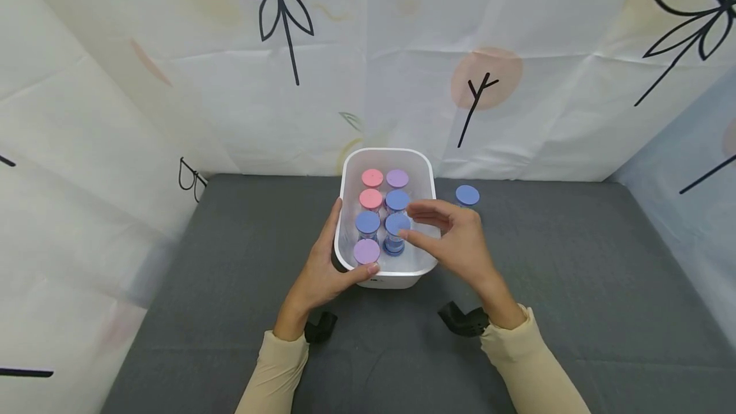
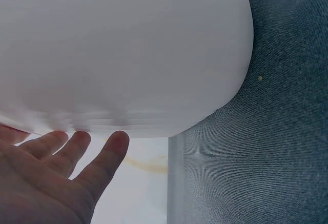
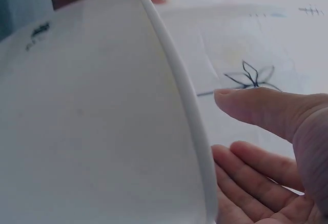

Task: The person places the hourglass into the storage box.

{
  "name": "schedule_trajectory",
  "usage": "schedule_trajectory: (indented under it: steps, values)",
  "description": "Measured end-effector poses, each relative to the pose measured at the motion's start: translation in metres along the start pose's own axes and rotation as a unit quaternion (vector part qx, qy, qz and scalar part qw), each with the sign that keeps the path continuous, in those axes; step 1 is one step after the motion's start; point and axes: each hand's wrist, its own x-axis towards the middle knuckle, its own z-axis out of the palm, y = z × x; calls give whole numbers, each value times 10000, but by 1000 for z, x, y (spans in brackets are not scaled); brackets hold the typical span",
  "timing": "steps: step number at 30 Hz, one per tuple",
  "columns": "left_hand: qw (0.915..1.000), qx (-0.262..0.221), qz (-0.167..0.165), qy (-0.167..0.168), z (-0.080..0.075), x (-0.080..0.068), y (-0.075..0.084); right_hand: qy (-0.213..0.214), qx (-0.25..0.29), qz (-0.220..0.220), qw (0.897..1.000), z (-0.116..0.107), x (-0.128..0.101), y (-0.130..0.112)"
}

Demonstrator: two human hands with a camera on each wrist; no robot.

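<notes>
A white plastic bin on the table holds several small clear jars with pink, purple and blue lids. My left hand grips it at the left front corner, thumb over the front rim and fingers along the outer side wall. Above the right rim is my right hand, thumb and fingers apart with nothing between them. Its thumb tip overlaps the edge of a blue-lidded jar in the head view. In the right wrist view the fingers are beside the bin's rim.
Another blue-lidded jar stands outside the bin, behind the right hand and partly hidden by it. A dark grey cloth covers the table. White printed fabric hangs behind and at both sides.
</notes>
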Motion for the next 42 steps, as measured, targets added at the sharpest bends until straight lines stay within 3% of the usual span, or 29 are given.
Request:
schedule_trajectory:
  steps: [10,17,25,26,34,42]
  values:
    - [9999,53,-78,40,0,-1,0,1002,502,-287,9933,-25,6,14]
    - [10000,4,19,39,0,0,0,1996,919,-403,9747,-45,10,36]
    - [10000,-10,-23,33,0,-1,3,2794,1004,-104,9548,-54,10,59]
    - [10000,31,-20,43,0,-1,-2,2847,1017,-69,9532,-55,10,62]
    - [10000,-12,-6,20,1,-1,-1,2959,805,56,9518,-55,8,77]
    - [10000,-25,40,55,1,-1,0,2562,33,385,9658,-48,7,75]
